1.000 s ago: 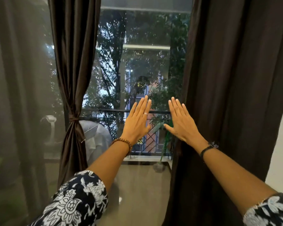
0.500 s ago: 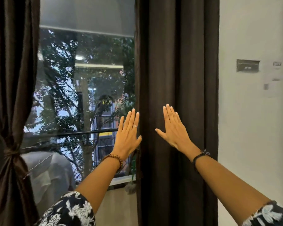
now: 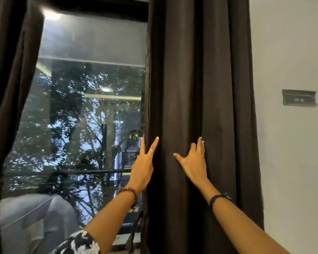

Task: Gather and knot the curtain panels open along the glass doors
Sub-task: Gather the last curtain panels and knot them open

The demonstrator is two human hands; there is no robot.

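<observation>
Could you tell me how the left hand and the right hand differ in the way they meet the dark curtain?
The left hand is at the curtain's glass-side edge, fingers straight; the right hand lies on its front, fingers bent into a fold. The left wrist has a bead bracelet, the right a black band. Both reach the same curtain.
</observation>
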